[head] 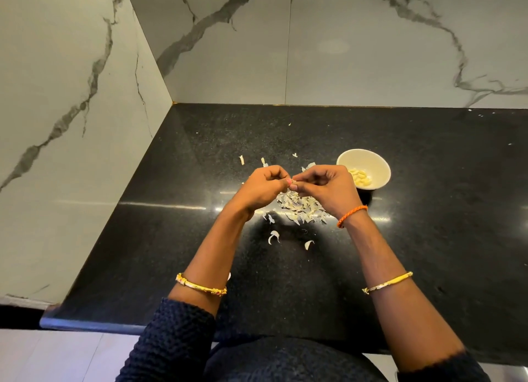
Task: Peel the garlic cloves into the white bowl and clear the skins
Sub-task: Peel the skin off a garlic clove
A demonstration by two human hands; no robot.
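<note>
Garlic clove (pixel 293 185) pinched between fingertips of both hands, frame centre.
Left hand (pixel 264 186) and right hand (pixel 325 186) are curled on it above the papery skin pile (pixel 300 207) — peelings are thus dropped there; round white bowl (pixel 363 169) with peeled cloves (pixel 360 177) is kept right of centre.

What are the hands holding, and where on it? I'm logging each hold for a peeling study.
Both hands, left hand and right hand, pinch one small garlic clove between their fingertips above the skin pile. Fingers hide which part each grip takes.
</note>
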